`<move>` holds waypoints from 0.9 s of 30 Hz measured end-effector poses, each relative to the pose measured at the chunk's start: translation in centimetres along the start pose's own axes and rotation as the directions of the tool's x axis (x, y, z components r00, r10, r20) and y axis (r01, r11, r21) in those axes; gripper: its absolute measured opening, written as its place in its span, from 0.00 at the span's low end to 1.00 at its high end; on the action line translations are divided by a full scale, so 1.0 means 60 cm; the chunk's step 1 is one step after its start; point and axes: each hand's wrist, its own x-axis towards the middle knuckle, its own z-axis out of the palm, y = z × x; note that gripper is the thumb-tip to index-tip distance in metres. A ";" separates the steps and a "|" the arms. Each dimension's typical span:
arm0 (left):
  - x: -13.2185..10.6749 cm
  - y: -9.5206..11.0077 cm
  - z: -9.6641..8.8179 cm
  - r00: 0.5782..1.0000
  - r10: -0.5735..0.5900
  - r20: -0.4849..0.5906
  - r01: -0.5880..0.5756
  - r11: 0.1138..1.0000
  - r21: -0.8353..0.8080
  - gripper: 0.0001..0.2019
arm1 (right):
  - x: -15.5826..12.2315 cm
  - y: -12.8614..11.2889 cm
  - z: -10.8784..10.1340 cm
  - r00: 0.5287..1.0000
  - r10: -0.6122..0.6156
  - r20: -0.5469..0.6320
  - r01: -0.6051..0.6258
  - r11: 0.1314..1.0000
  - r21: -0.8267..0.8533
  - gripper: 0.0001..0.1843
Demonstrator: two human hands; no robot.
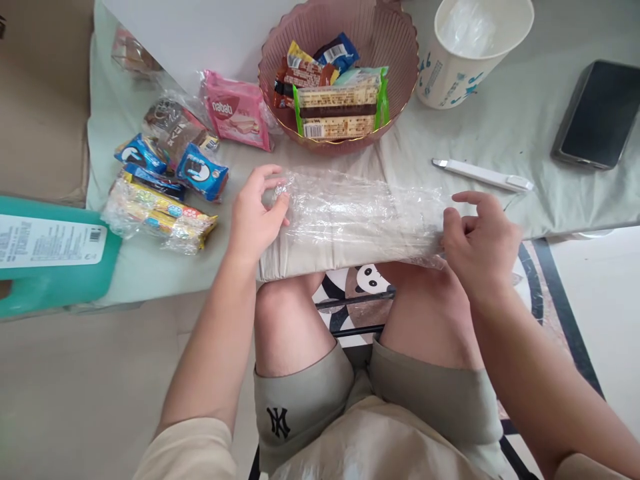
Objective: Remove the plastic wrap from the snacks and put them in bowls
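Observation:
A long clear plastic wrapper (357,213) lies across the near edge of the cloth-covered table (500,127), stretched between my two hands. My left hand (257,213) pinches its crumpled left end between thumb and fingers. My right hand (480,237) grips the right end at the table's edge, index finger raised. Behind the wrapper stands a pink ribbed bowl (395,40) holding several wrapped snacks (335,100).
A pile of snack packets (167,177) and a pink wafer pack (237,117) lie at the left. A white utility knife (483,175), a paper cup with a plastic liner (467,50) and a dark phone (597,113) sit at the right. A teal box (50,257) is at the far left.

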 end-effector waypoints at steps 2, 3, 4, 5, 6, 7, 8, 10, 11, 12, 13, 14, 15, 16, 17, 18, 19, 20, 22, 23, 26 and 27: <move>0.006 -0.008 0.001 1.000 -0.009 0.000 0.009 1.000 -0.017 0.24 | 0.001 0.002 0.000 1.000 -0.012 0.001 0.012 1.000 0.000 0.11; 0.009 -0.011 0.000 1.000 -0.017 0.001 0.017 0.999 -0.034 0.26 | 0.001 0.002 0.000 1.000 -0.021 -0.001 0.021 1.000 0.004 0.11; 0.011 -0.014 -0.001 1.000 -0.026 0.001 0.026 0.998 -0.051 0.27 | 0.001 0.003 0.000 1.000 -0.031 -0.003 0.031 0.999 0.012 0.12; 0.013 -0.016 -0.003 0.999 -0.037 -0.001 0.037 0.997 -0.067 0.27 | 0.001 0.004 0.000 0.999 -0.041 -0.006 0.041 0.999 0.021 0.12; 0.014 -0.016 -0.006 0.999 -0.051 -0.005 0.051 0.995 -0.080 0.26 | 0.001 0.005 0.001 0.999 -0.051 -0.010 0.051 0.998 0.032 0.13; 0.014 -0.016 -0.008 0.998 -0.067 -0.010 0.066 0.994 -0.091 0.26 | 0.001 0.007 0.002 0.998 -0.060 -0.014 0.060 0.997 0.043 0.13; 0.012 -0.015 -0.010 0.997 -0.082 -0.013 0.080 0.992 -0.100 0.26 | 0.000 0.009 0.003 0.997 -0.068 -0.022 0.069 0.996 0.055 0.13; 0.008 -0.011 -0.012 0.995 -0.099 0.001 0.099 0.988 -0.118 0.27 | -0.001 0.013 0.006 0.995 -0.089 -0.040 0.092 0.992 0.085 0.13; 0.006 -0.009 -0.013 0.995 -0.100 0.012 0.101 0.987 -0.128 0.28 | -0.001 0.015 0.007 0.993 -0.107 -0.050 0.111 0.988 0.103 0.14; 0.004 -0.008 -0.014 0.995 -0.096 0.022 0.099 0.986 -0.137 0.29 | -0.002 0.017 0.007 0.990 -0.130 -0.058 0.136 0.983 0.119 0.14; 0.002 -0.006 -0.014 0.996 -0.089 0.030 0.092 0.985 -0.144 0.30 | -0.002 0.019 0.008 0.986 -0.156 -0.066 0.163 0.978 0.129 0.15; 0.001 -0.005 -0.014 0.996 -0.079 0.035 0.083 0.986 -0.148 0.29 | -0.002 0.021 0.008 0.981 -0.181 -0.068 0.189 0.973 0.129 0.16; 0.001 -0.003 -0.013 0.997 -0.066 0.038 0.071 0.987 -0.146 0.28 | -0.002 0.022 0.007 0.977 -0.202 -0.064 0.209 0.970 0.121 0.17; 0.002 -0.002 -0.012 0.998 -0.051 0.042 0.056 0.988 -0.141 0.26 | -0.001 0.022 0.007 0.975 -0.217 -0.056 0.222 0.969 0.109 0.17; 0.003 -0.001 -0.010 0.999 -0.031 0.043 0.036 0.991 -0.129 0.23 | 0.000 0.023 0.007 0.973 -0.227 -0.048 0.231 0.968 0.096 0.18; 0.004 0.000 -0.008 0.999 -0.005 0.037 0.008 0.995 -0.102 0.21 | 0.002 0.023 0.008 0.971 -0.236 -0.041 0.238 0.968 0.080 0.18; 0.006 0.000 -0.005 0.999 0.028 0.024 -0.026 0.998 -0.060 0.18 | 0.004 0.024 0.009 0.970 -0.241 -0.037 0.243 0.968 0.056 0.19; 0.008 0.000 -0.001 0.998 0.063 0.008 -0.063 0.998 -0.004 0.16 | 0.005 0.024 0.011 0.969 -0.244 -0.035 0.245 0.969 0.024 0.18; 0.012 -0.002 0.005 0.993 0.119 -0.017 -0.116 0.985 0.126 0.11 | 0.007 0.026 0.016 0.969 -0.244 -0.033 0.242 0.968 -0.063 0.19; 0.013 -0.003 0.007 0.991 0.132 -0.021 -0.126 0.975 0.184 0.09 | 0.007 0.027 0.019 0.970 -0.241 -0.031 0.237 0.965 -0.109 0.19; 0.005 0.005 0.010 0.984 0.165 -0.064 -0.135 0.935 0.327 0.09 | 0.001 0.027 0.020 0.971 -0.237 -0.039 0.222 0.948 -0.226 0.23; -0.002 0.014 0.009 0.976 0.195 -0.102 -0.144 0.916 0.375 0.11 | -0.002 0.025 0.017 0.967 -0.251 -0.055 0.229 0.940 -0.254 0.24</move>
